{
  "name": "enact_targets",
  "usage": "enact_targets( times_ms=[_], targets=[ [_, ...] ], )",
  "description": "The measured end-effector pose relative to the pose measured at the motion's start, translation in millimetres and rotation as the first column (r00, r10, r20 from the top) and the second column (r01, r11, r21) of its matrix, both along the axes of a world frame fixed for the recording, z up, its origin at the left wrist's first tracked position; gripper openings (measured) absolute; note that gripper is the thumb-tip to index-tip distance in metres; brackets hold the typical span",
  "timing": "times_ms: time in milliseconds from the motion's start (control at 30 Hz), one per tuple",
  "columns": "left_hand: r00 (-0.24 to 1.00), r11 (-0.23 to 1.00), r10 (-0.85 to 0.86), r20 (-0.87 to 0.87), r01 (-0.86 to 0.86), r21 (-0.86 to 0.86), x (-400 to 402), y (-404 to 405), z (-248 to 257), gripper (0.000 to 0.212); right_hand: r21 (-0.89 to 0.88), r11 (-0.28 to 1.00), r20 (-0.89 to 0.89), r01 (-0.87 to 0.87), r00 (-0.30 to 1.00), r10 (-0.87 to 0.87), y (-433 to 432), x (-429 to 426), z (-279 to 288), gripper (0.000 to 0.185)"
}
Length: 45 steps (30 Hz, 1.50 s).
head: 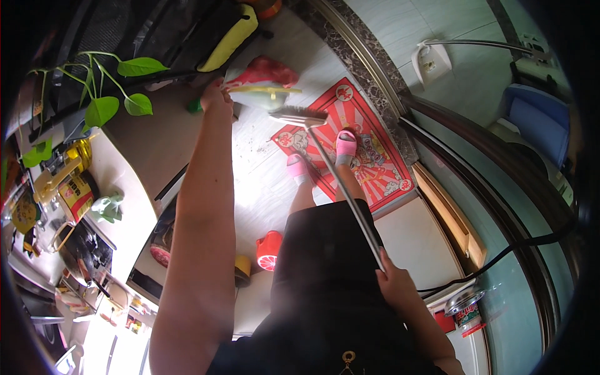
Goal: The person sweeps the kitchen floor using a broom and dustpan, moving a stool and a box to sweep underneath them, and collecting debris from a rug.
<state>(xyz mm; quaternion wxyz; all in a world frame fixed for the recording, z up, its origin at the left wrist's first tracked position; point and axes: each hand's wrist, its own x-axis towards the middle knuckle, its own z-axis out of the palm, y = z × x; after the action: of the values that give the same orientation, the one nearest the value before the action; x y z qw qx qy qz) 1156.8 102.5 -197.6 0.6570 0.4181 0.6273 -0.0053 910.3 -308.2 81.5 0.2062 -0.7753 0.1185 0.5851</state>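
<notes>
My right hand (397, 286) is closed around the metal handle of a broom (344, 187). The broom's bristle head (300, 116) is raised at the far end, over the edge of a red patterned mat (375, 154). My left hand (218, 101) is stretched out and closed on the gathered edge of a blurred plastic bag, red and clear (267, 75). A pale yellow strip crosses the bag; what it belongs to is unclear. Dark crumbs lie scattered on the light floor (255, 140) between the bag and my feet, which wear pink slippers.
A kitchen counter (136, 187) with bottles and a pan runs along the left, under trailing plant leaves (102, 111). Red (269, 251) and yellow (242, 269) objects stand on the floor near my legs. A sliding door's track (365, 42) and a white cabinet (417, 239) bound the right.
</notes>
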Motion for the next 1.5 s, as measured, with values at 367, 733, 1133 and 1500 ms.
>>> enact_targets(
  times_ms=[367,733,1133,1500],
  targets=[
    [0.864,0.854,-0.491,-0.107,0.502,0.137,-28,57,-142,0.022,-0.167,0.956,-0.148,0.241,0.952,-0.266,-20,24,15,0.053],
    [0.857,0.864,-0.498,0.133,0.476,0.167,23,67,-204,0.010,-0.220,0.601,-0.291,0.768,0.536,-0.792,-1,36,-29,0.048],
    [0.984,0.984,-0.130,0.121,0.112,0.142,17,152,-281,0.010,-0.128,0.079,-0.688,0.989,-0.031,-0.725,43,97,-83,0.045],
    [0.940,0.958,-0.255,0.227,0.277,-0.070,-36,91,-199,0.010,-0.023,0.249,-0.495,0.968,0.205,-0.844,40,105,-61,0.043]
  ],
)
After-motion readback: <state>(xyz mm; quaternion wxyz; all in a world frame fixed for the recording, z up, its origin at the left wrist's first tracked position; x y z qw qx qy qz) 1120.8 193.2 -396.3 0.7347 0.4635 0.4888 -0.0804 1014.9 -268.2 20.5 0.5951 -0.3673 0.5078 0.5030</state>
